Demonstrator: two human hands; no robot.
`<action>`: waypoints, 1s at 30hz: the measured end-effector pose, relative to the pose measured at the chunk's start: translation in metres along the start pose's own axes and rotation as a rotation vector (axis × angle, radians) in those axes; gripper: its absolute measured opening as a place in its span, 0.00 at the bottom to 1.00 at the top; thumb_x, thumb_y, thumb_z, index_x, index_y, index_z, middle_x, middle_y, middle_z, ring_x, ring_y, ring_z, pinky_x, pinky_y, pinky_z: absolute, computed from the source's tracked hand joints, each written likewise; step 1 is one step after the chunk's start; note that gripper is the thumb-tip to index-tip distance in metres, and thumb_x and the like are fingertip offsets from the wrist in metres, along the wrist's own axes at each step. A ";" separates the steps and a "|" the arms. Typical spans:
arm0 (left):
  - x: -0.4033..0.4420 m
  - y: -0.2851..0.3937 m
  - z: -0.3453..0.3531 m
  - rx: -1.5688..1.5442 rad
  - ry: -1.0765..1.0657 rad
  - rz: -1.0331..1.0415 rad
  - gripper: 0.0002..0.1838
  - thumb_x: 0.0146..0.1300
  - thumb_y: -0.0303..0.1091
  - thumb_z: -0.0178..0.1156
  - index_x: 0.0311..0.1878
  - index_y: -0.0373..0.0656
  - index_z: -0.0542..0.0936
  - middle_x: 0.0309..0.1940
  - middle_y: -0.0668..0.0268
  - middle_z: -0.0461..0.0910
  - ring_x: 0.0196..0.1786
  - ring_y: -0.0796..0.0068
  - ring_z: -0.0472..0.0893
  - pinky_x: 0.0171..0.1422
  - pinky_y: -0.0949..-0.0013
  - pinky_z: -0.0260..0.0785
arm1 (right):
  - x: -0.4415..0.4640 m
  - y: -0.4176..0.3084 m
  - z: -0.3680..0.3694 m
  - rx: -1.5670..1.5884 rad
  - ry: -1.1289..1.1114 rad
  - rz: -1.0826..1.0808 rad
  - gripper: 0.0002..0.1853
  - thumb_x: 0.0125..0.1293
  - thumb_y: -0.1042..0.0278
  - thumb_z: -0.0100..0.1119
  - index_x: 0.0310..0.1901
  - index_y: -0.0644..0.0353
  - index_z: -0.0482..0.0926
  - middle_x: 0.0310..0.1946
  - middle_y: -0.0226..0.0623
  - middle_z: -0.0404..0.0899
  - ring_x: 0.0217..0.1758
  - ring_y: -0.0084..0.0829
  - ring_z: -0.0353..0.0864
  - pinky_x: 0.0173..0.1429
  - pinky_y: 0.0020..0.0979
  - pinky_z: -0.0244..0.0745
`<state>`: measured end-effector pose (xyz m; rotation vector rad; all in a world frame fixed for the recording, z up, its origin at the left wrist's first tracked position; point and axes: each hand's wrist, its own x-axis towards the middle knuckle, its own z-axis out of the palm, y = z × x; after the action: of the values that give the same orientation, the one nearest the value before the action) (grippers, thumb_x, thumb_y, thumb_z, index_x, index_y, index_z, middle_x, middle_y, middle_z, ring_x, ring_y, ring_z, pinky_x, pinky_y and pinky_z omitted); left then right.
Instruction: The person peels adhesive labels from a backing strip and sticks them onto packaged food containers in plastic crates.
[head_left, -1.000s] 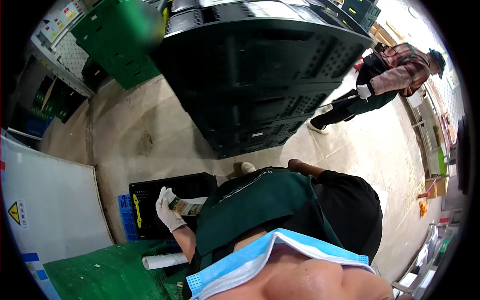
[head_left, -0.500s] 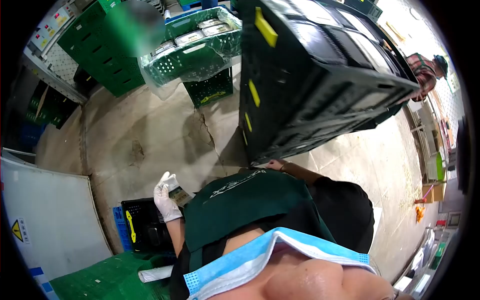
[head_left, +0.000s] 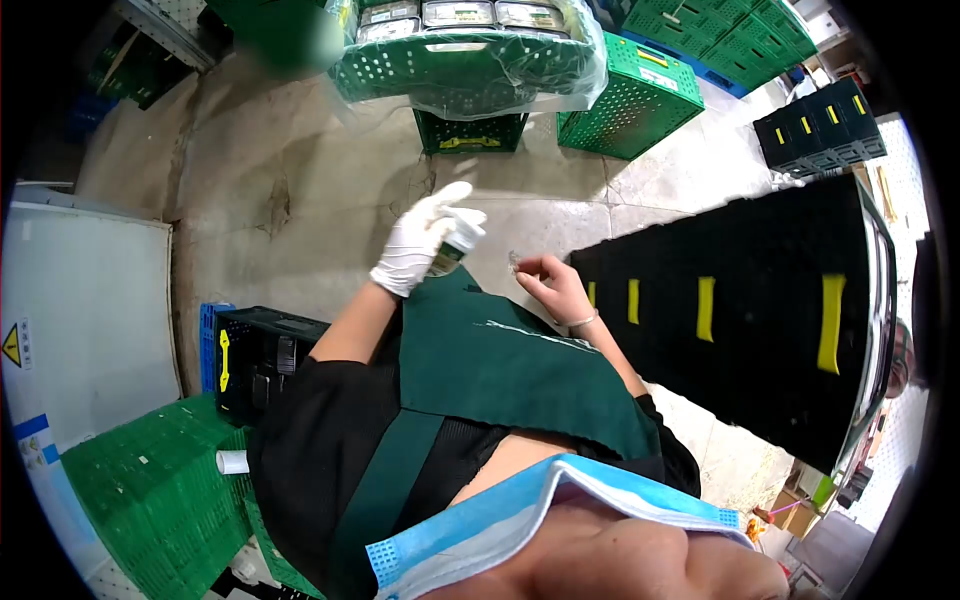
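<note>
My left hand (head_left: 415, 240), in a white glove, is out in front of my green apron (head_left: 520, 350). Its fingers are wrapped round a roll of printed labels (head_left: 455, 243). My bare right hand (head_left: 552, 288), a band at its wrist, is just right of the roll without touching it. Thumb and forefinger of that hand are pinched on a small, clear, crumpled piece (head_left: 515, 262), too small to name.
Ahead, a green crate (head_left: 460, 75) lined with clear plastic holds several packed trays (head_left: 458, 14). A tall stack of black crates (head_left: 740, 310) rises at my right. Low on the left are a black crate (head_left: 265, 325) and green crates (head_left: 150, 480). Part of a person (head_left: 901, 360) shows far right.
The black stack has shifted to the right of my view, and the lined crate is now ahead. Both hands have come up and closer together. My right hand is away from the stack, holding something small.
</note>
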<state>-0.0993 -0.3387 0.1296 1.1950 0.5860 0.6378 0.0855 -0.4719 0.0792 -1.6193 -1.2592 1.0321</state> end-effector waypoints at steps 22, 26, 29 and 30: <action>0.341 0.018 -0.177 0.404 0.249 0.001 0.03 0.50 0.26 0.59 0.26 0.37 0.74 0.23 0.68 0.73 0.26 0.82 0.69 0.30 0.76 0.64 | 0.478 -0.070 -0.058 -0.145 -0.435 -0.016 0.09 0.49 0.66 0.60 0.29 0.61 0.78 0.23 0.38 0.77 0.24 0.28 0.76 0.32 0.26 0.71; 0.356 0.037 -0.176 0.037 0.243 -0.067 0.19 0.53 0.18 0.50 0.51 0.35 0.67 0.47 0.62 0.72 0.49 0.75 0.71 0.52 0.75 0.63 | 0.529 -0.064 -0.071 -0.143 -0.632 -0.088 0.09 0.51 0.65 0.58 0.31 0.60 0.77 0.24 0.37 0.77 0.25 0.29 0.77 0.33 0.26 0.71; 0.358 0.038 -0.166 0.064 0.449 -0.120 0.16 0.54 0.19 0.49 0.48 0.34 0.70 0.45 0.62 0.73 0.46 0.74 0.72 0.51 0.75 0.63 | 0.556 -0.062 -0.076 -0.128 -0.738 -0.232 0.10 0.50 0.65 0.57 0.33 0.59 0.76 0.25 0.38 0.77 0.27 0.33 0.77 0.34 0.28 0.71; 0.361 0.038 -0.163 0.137 0.510 -0.126 0.15 0.54 0.20 0.49 0.47 0.34 0.71 0.44 0.61 0.73 0.45 0.74 0.73 0.51 0.74 0.63 | 0.564 -0.062 -0.077 -0.129 -0.745 -0.302 0.09 0.50 0.64 0.57 0.32 0.59 0.76 0.24 0.38 0.77 0.27 0.34 0.77 0.34 0.29 0.71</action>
<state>0.0278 0.0366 0.0948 1.1120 1.1397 0.8102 0.2310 0.0815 0.0969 -1.0937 -2.0181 1.4356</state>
